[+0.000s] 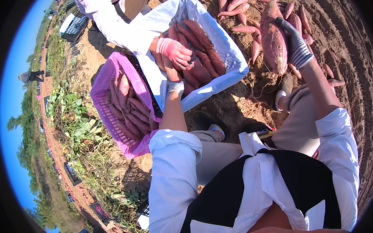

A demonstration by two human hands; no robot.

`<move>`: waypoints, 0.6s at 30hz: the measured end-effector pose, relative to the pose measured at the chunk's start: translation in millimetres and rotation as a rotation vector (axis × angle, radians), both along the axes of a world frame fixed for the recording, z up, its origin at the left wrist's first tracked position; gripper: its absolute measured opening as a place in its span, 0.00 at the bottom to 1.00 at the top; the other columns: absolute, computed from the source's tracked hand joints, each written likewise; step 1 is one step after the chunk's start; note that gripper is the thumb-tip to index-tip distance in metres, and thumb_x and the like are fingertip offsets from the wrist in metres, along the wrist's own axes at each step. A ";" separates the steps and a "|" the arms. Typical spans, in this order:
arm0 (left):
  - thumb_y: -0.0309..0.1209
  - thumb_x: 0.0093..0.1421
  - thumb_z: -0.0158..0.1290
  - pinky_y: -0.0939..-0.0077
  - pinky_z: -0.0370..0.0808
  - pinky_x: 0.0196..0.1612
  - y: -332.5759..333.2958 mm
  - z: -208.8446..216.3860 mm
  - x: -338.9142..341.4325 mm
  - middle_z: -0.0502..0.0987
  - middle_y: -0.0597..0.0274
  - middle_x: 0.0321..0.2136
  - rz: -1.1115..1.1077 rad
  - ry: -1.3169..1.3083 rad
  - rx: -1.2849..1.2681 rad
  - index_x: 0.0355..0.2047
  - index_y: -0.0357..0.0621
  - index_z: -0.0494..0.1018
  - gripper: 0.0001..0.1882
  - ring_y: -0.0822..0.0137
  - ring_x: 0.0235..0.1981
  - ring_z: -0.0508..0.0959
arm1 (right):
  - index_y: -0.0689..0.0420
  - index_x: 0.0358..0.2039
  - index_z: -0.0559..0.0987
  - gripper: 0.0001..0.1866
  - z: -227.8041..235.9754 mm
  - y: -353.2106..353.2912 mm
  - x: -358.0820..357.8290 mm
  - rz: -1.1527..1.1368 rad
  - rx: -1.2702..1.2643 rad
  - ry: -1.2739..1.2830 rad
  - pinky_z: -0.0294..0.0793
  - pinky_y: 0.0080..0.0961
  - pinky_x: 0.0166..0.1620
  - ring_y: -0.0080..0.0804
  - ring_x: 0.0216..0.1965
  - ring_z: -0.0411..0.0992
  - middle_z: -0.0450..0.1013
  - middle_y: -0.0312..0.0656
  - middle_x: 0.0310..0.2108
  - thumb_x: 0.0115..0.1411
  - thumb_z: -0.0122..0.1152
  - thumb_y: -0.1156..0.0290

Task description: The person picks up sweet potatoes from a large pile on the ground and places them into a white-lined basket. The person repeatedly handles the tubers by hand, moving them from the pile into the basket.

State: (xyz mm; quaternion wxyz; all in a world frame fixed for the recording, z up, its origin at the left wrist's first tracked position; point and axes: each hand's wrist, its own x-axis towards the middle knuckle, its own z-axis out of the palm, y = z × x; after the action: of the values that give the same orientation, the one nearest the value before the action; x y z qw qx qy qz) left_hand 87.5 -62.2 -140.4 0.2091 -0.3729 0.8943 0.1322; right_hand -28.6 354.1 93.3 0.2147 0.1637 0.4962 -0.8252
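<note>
Watching from a distance, I have the right hand (296, 45) out over the soil (342, 55), on the big sweet potato (273, 44), right of the crates. Its gloved fingers are holding the side of it, tips across the upper part; the thumb is out of my sight. A side hold looks sensible to me: the body is too fat to circle, and the lower end tapers into little to hold.

Over to the left hand (175, 88), at the near left edge of the white crate (231, 74). I see the glove's cuff, but a sweet potato hides the fingers, so I can't tell if they're wide or narrow.

A co-worker's pink-gloved hand (175, 52) lies on the sweet potatoes in that same crate; it's tight quarters there. The crate sits between both people, probably so each can reach in. Its contents lie lengthwise, which seems to save room, and the liner folds over the rim, perhaps to spare the skins.

Just left stands the purple crate (132, 151), lined the same way, with slimmer ones inside. Beyond, a loose pile (235, 4) lies on the soil, handy to the crates.
</note>
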 end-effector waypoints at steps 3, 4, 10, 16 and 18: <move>0.45 0.48 0.62 0.63 0.60 0.62 -5.1 -4.1 -3.3 0.59 0.45 0.61 -0.012 0.013 0.010 0.64 0.43 0.46 0.50 0.54 0.61 0.62 | 0.55 0.52 0.73 0.27 -2.0 -0.9 0.2 0.026 -0.034 -0.042 0.73 0.34 0.50 0.37 0.46 0.72 0.74 0.46 0.45 0.54 0.65 0.58; 0.45 0.47 0.62 0.63 0.61 0.62 -6.3 -5.4 -5.5 0.59 0.45 0.60 -0.012 0.013 0.012 0.64 0.43 0.47 0.50 0.53 0.61 0.62 | 0.55 0.52 0.73 0.27 -3.2 -0.6 -0.4 0.036 -0.037 -0.060 0.73 0.34 0.49 0.36 0.45 0.72 0.74 0.45 0.45 0.54 0.65 0.58; 0.43 0.46 0.63 0.64 0.62 0.62 -10.1 -7.0 5.9 0.60 0.44 0.60 -0.001 0.040 0.028 0.63 0.43 0.52 0.47 0.51 0.61 0.63 | 0.56 0.50 0.74 0.25 -4.8 -0.8 3.4 0.034 -0.019 -0.064 0.73 0.32 0.49 0.36 0.44 0.73 0.74 0.44 0.45 0.54 0.65 0.59; 0.41 0.45 0.63 0.65 0.63 0.61 -15.4 -9.4 12.8 0.61 0.43 0.60 0.049 0.118 0.023 0.61 0.43 0.57 0.45 0.49 0.61 0.63 | 0.57 0.47 0.76 0.22 -0.8 -8.7 10.1 0.037 -0.013 -0.055 0.73 0.30 0.50 0.35 0.44 0.73 0.75 0.44 0.44 0.55 0.64 0.60; 0.41 0.44 0.63 0.65 0.63 0.61 -11.0 -4.6 11.5 0.61 0.42 0.60 0.105 0.197 0.022 0.61 0.43 0.59 0.44 0.49 0.60 0.63 | 0.53 0.50 0.74 0.25 -6.2 -6.7 7.3 0.091 0.030 -0.046 0.69 0.31 0.53 0.36 0.46 0.71 0.74 0.44 0.46 0.54 0.65 0.56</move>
State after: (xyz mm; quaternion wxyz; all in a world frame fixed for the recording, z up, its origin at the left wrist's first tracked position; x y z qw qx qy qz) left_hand 99.0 -73.2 -145.0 0.1169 -0.4022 0.8881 0.1890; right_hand -21.3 347.4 87.2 0.2608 0.1631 0.5104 -0.8030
